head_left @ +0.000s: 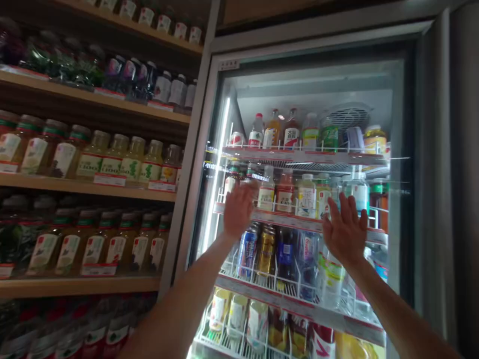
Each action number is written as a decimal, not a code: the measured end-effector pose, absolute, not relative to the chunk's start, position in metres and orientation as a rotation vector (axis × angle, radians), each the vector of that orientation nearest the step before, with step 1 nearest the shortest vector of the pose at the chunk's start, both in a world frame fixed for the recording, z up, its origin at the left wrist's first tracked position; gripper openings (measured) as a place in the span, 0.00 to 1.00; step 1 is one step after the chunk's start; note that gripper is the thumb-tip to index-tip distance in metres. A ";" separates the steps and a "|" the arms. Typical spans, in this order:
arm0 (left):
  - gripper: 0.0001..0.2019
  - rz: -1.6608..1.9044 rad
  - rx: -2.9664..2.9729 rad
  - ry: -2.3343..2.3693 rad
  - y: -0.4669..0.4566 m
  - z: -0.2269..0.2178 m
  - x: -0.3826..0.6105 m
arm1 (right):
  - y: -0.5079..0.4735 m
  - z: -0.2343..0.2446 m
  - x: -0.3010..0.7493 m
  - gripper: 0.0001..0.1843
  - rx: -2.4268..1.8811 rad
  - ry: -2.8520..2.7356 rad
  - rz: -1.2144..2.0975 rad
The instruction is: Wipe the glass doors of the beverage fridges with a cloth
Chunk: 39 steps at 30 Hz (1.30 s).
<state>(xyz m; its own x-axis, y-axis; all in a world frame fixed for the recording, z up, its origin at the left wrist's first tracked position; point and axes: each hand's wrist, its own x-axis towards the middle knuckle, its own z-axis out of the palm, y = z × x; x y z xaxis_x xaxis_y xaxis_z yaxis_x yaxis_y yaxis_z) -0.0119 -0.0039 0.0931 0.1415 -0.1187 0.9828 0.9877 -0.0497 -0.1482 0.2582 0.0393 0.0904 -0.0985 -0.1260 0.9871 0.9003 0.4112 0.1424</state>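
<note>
On the far left, wooden shelves [93, 187] run in five visible tiers. The middle tier carries ten tall bottles with pale labels [112, 162], counted from the left edge to the fridge frame; the tier below it holds a row of about eight like them, the leftmost lost in shadow. The dark bottles above and the red-capped ones at the bottom are too dim to count.

Next comes the glass-fronted fridge [224, 65], with four wire racks in view. The left hand [238, 208] is raised flat, fingers spread and holding nothing, in front of the left end of the second rack [284, 219]; whether it touches glass or bottles cannot be told. Between the two hands stand four bottles [286, 192] on that rack, and below them three cans [266, 249], blue, gold and dark blue. The top rack shows about eight drinks.

The right hand [345, 230] is also open and empty, palm forward, fingers splayed, before the right part of the same rack, beside a clear bottle [358, 192].
</note>
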 end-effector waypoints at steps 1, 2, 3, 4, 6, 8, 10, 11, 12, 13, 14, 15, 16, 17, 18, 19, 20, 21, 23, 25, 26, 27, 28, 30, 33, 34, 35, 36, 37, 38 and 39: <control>0.23 -1.352 -1.091 -1.091 -0.005 0.107 -0.024 | 0.039 0.088 0.258 0.29 -0.749 -1.400 -1.008; 0.23 -1.460 -0.989 -1.164 -0.004 0.119 -0.029 | 0.038 0.086 0.258 0.29 -0.745 -1.402 -0.999; 0.23 -1.518 -0.939 -1.205 -0.002 0.128 -0.025 | 0.037 0.084 0.258 0.29 -0.746 -1.406 -0.988; 0.24 -1.511 -0.963 -1.205 0.001 0.133 -0.013 | 0.036 0.083 0.258 0.29 -0.745 -1.406 -0.978; 0.24 -1.334 -1.172 -1.097 0.009 0.134 0.025 | 0.035 0.083 0.259 0.29 -0.741 -1.407 -0.969; 0.24 -1.105 -1.378 -0.944 0.015 0.130 0.057 | 0.036 0.084 0.260 0.28 -0.740 -1.411 -0.968; 0.24 -0.990 -1.468 -0.874 0.016 0.131 0.059 | 0.037 0.085 0.261 0.28 -0.729 -1.414 -0.979; 0.23 -0.998 -1.466 -0.888 0.014 0.135 0.048 | 0.037 0.086 0.262 0.28 -0.722 -1.414 -0.987; 0.23 -1.046 -1.436 -0.927 0.010 0.141 0.031 | 0.038 0.086 0.262 0.28 -0.720 -1.415 -0.994; 0.23 -1.116 -1.386 -0.984 0.007 0.148 0.010 | 0.038 0.086 0.262 0.29 -0.719 -1.413 -0.999; 0.23 -1.238 -1.285 -1.062 0.003 0.156 -0.010 | 0.038 0.086 0.261 0.29 -0.723 -1.410 -1.002; 0.24 -1.360 -1.168 -1.128 0.001 0.164 -0.026 | 0.038 0.085 0.260 0.29 -0.730 -1.410 -1.002; 0.24 -1.467 -1.054 -1.187 -0.001 0.171 -0.034 | 0.038 0.085 0.260 0.29 -0.741 -1.413 -1.000; 0.25 -1.539 -0.969 -1.223 -0.001 0.175 -0.034 | 0.037 0.085 0.259 0.29 -0.750 -1.417 -0.997; 0.25 -1.559 -0.942 -1.231 0.000 0.177 -0.027 | 0.037 0.085 0.258 0.29 -0.755 -1.418 -0.993; 0.25 -1.525 -0.981 -1.209 0.002 0.176 -0.013 | 0.037 0.085 0.258 0.29 -0.756 -1.418 -0.990; 0.25 -1.441 -1.076 -1.158 0.004 0.173 0.004 | 0.037 0.085 0.258 0.29 -0.754 -1.420 -0.987; 0.25 -1.316 -1.206 -1.084 0.007 0.171 0.020 | 0.037 0.085 0.259 0.29 -0.748 -1.420 -0.984; 0.23 -1.064 -1.431 -0.943 0.009 0.168 0.038 | 0.037 0.085 0.260 0.30 -0.732 -1.419 -0.984; 0.21 -0.960 -1.509 -0.907 0.005 0.173 0.027 | 0.037 0.085 0.262 0.30 -0.718 -1.419 -0.992; 0.21 -0.988 -1.485 -0.936 0.001 0.178 0.012 | 0.037 0.085 0.262 0.30 -0.717 -1.418 -0.997; 0.21 -1.063 -1.426 -0.987 -0.003 0.185 -0.006 | 0.037 0.085 0.262 0.30 -0.722 -1.419 -1.002; 0.22 -1.176 -1.335 -1.044 -0.007 0.192 -0.022 | 0.037 0.085 0.262 0.30 -0.731 -1.421 -1.006; 0.22 -1.427 -1.116 -1.145 -0.009 0.201 -0.040 | 0.037 0.085 0.261 0.29 -0.759 -1.427 -1.010; 0.22 -1.483 -1.105 -1.155 0.000 0.195 -0.012 | 0.036 0.084 0.258 0.28 -0.774 -1.419 -1.020; 0.22 -1.400 -1.207 -1.116 0.004 0.189 0.005 | 0.036 0.084 0.257 0.27 -0.770 -1.414 -1.022; 0.22 -1.297 -1.320 -1.059 0.007 0.182 0.021 | 0.036 0.084 0.258 0.27 -0.767 -1.412 -1.022; 0.22 -1.190 -1.425 -1.002 0.009 0.177 0.032 | 0.036 0.084 0.260 0.27 -0.761 -1.414 -1.022; 0.21 -1.105 -1.501 -0.957 0.009 0.174 0.037 | 0.036 0.085 0.263 0.26 -0.754 -1.425 -1.028; 0.21 -1.054 -1.544 -0.934 0.008 0.173 0.035 | 0.036 0.086 0.267 0.26 -0.748 -1.441 -1.041; 0.21 -1.049 -1.548 -0.936 0.005 0.175 0.025 | 0.037 0.088 0.273 0.27 -0.744 -1.448 -1.058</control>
